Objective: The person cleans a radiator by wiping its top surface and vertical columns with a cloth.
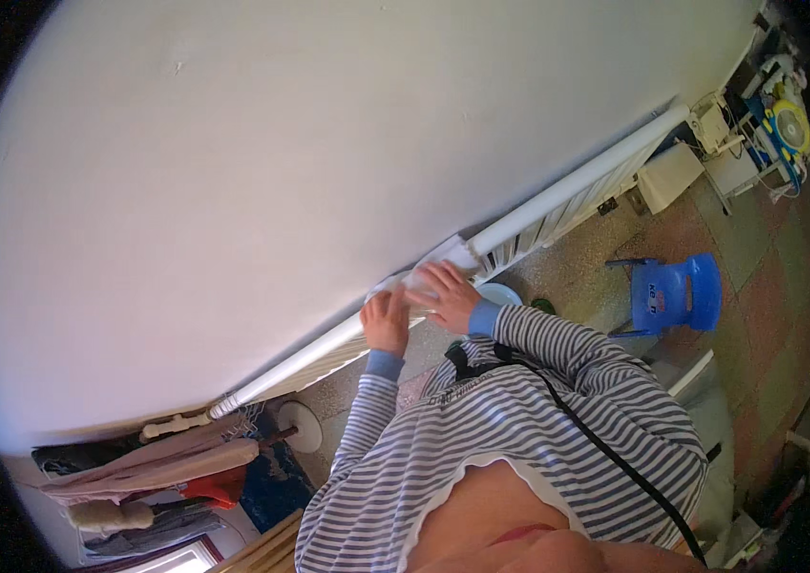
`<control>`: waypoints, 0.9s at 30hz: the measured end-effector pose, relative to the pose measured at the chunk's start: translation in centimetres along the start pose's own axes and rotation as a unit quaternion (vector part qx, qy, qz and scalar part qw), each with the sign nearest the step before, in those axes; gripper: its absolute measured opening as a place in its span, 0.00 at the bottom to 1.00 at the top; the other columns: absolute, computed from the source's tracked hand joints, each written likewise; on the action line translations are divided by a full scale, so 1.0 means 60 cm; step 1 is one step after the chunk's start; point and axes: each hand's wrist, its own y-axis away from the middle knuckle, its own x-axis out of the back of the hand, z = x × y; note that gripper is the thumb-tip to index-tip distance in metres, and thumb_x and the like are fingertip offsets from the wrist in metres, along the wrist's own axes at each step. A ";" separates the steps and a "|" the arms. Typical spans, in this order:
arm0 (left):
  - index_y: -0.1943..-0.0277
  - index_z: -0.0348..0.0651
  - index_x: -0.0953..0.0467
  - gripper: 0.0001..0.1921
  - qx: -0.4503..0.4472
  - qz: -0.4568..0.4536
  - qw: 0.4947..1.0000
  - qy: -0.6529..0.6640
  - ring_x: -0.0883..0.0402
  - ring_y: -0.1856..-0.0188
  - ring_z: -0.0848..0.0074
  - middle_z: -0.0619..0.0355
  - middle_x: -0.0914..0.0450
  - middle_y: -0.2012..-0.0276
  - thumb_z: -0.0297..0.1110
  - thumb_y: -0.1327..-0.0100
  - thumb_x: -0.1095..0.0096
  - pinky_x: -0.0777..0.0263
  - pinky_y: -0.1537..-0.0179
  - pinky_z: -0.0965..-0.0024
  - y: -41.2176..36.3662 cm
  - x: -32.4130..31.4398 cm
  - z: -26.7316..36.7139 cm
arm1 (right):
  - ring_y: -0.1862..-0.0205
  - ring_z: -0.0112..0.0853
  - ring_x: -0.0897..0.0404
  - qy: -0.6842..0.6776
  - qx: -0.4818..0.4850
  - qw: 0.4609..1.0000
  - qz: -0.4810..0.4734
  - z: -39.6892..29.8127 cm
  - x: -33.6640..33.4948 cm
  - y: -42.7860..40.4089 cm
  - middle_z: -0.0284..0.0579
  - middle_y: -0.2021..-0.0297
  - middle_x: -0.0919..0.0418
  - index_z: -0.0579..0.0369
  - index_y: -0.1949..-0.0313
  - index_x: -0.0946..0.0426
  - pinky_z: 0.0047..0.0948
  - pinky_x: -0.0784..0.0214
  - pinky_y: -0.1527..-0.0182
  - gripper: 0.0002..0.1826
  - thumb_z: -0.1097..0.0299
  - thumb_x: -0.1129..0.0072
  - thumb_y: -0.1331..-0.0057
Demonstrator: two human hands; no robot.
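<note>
A white cloth (450, 256) with a scalloped edge lies over the thick top pipe of a white wall radiator (576, 183). My left hand (385, 322) is at the cloth's near left end, its fingers curled over the cloth and the pipe. Just to the right, my right hand (450, 297) rests on the cloth with its fingers spread and slightly blurred. Whether those fingers pinch the fabric is hard to tell. Part of the cloth is hidden beneath both hands.
A light blue basin (500, 294) sits on the floor below my right wrist. Farther right is a blue plastic child's chair (673, 294). Clothes (154, 465) hang on a rack at lower left, beside a round white stand base (300, 426). A yellow-rimmed fan (791, 129) stands far right.
</note>
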 end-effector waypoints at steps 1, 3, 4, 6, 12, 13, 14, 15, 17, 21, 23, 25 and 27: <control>0.39 0.53 0.28 0.27 -0.003 -0.002 1.000 0.000 0.28 0.46 0.62 0.55 0.26 0.50 0.37 0.43 0.36 0.37 0.45 0.55 0.008 0.007 -0.011 | 0.34 0.51 0.39 -0.027 0.027 0.999 -0.007 -0.005 -0.001 -0.002 0.55 0.39 0.33 0.46 0.40 0.30 0.58 0.53 0.31 0.30 0.60 0.40 0.44; 0.36 0.52 0.31 0.29 0.025 -0.018 0.999 -0.008 0.29 0.45 0.61 0.55 0.26 0.49 0.38 0.43 0.36 0.38 0.44 0.54 0.013 0.011 -0.020 | 0.30 0.46 0.43 -0.006 0.003 0.998 -0.057 0.011 -0.007 0.002 0.53 0.34 0.39 0.45 0.34 0.37 0.52 0.59 0.28 0.36 0.58 0.38 0.42; 0.36 0.52 0.31 0.29 0.023 -0.019 1.000 -0.008 0.29 0.45 0.61 0.55 0.26 0.49 0.38 0.43 0.36 0.38 0.44 0.54 0.009 0.008 -0.015 | 0.30 0.43 0.43 -0.009 -0.013 0.997 -0.075 0.029 -0.008 0.004 0.50 0.34 0.38 0.47 0.33 0.37 0.49 0.58 0.28 0.36 0.59 0.39 0.41; 0.35 0.50 0.33 0.31 0.002 -0.057 0.998 -0.010 0.29 0.44 0.59 0.54 0.27 0.47 0.39 0.42 0.35 0.38 0.43 0.53 -0.012 -0.011 0.003 | 0.30 0.40 0.42 -0.012 -0.030 0.995 -0.092 0.063 0.015 0.011 0.47 0.33 0.38 0.49 0.33 0.37 0.47 0.58 0.27 0.35 0.59 0.41 0.40; 0.33 0.50 0.38 0.35 -0.074 -0.075 0.994 0.007 0.31 0.40 0.59 0.57 0.31 0.37 0.41 0.44 0.35 0.39 0.42 0.51 -0.132 -0.085 0.162 | 0.33 0.41 0.37 0.094 -0.080 0.991 -0.059 0.223 0.135 0.070 0.45 0.40 0.30 0.50 0.39 0.30 0.46 0.52 0.29 0.31 0.57 0.41 0.43; 0.31 0.50 0.39 0.36 -0.083 -0.073 0.994 0.021 0.32 0.39 0.59 0.57 0.32 0.35 0.41 0.43 0.36 0.40 0.41 0.50 -0.146 -0.099 0.179 | 0.33 0.41 0.37 0.094 -0.075 0.991 -0.060 0.245 0.151 0.081 0.45 0.40 0.30 0.50 0.39 0.30 0.46 0.52 0.29 0.31 0.57 0.41 0.43; 0.31 0.50 0.39 0.36 -0.081 -0.072 0.994 0.021 0.32 0.39 0.59 0.57 0.32 0.35 0.41 0.43 0.36 0.40 0.41 0.50 -0.159 -0.107 0.197 | 0.32 0.42 0.40 0.119 -0.099 0.986 -0.057 0.265 0.171 0.094 0.46 0.38 0.32 0.48 0.39 0.30 0.50 0.55 0.29 0.31 0.57 0.41 0.43; 0.32 0.51 0.38 0.32 -0.099 -0.058 0.993 0.020 0.30 0.40 0.59 0.56 0.32 0.36 0.41 0.40 0.39 0.38 0.42 0.50 -0.172 -0.115 0.214 | 0.30 0.43 0.43 0.145 -0.126 0.980 -0.052 0.279 0.182 0.104 0.47 0.36 0.34 0.46 0.39 0.31 0.53 0.57 0.28 0.31 0.58 0.41 0.43; 0.33 0.52 0.37 0.29 -0.114 -0.043 0.992 0.017 0.28 0.42 0.58 0.56 0.31 0.36 0.42 0.37 0.42 0.36 0.43 0.50 -0.181 -0.115 0.222 | 0.29 0.45 0.45 0.140 -0.140 0.979 -0.049 0.286 0.178 0.110 0.49 0.35 0.37 0.45 0.38 0.31 0.57 0.60 0.28 0.31 0.58 0.41 0.43; 0.33 0.54 0.37 0.28 -0.107 -0.045 0.992 0.048 0.31 0.38 0.60 0.57 0.32 0.35 0.37 0.37 0.44 0.39 0.40 0.52 -0.155 -0.114 0.184 | 0.28 0.51 0.48 0.158 -0.200 0.967 -0.031 0.234 0.124 0.101 0.55 0.34 0.41 0.45 0.36 0.33 0.63 0.65 0.29 0.33 0.56 0.41 0.43; 0.32 0.55 0.37 0.29 -0.093 -0.059 0.992 0.068 0.32 0.37 0.62 0.57 0.31 0.36 0.33 0.37 0.45 0.40 0.38 0.53 -0.123 -0.096 0.147 | 0.28 0.52 0.49 0.144 -0.204 0.968 -0.033 0.179 0.092 0.086 0.56 0.34 0.41 0.45 0.35 0.34 0.65 0.65 0.29 0.33 0.57 0.41 0.42; 0.34 0.56 0.34 0.28 -0.067 -0.054 0.996 0.020 0.31 0.38 0.62 0.58 0.30 0.37 0.33 0.39 0.43 0.41 0.38 0.53 -0.091 -0.066 0.104 | 0.28 0.55 0.51 0.122 -0.190 0.973 -0.040 0.131 0.057 0.070 0.59 0.33 0.43 0.47 0.33 0.38 0.67 0.67 0.30 0.38 0.57 0.40 0.43; 0.36 0.55 0.32 0.28 -0.034 -0.065 0.997 0.022 0.31 0.38 0.62 0.58 0.28 0.39 0.32 0.40 0.41 0.41 0.38 0.53 -0.049 -0.036 0.053 | 0.28 0.55 0.51 0.099 -0.150 0.983 -0.037 0.086 0.009 0.053 0.60 0.34 0.43 0.47 0.32 0.40 0.67 0.67 0.30 0.41 0.56 0.37 0.45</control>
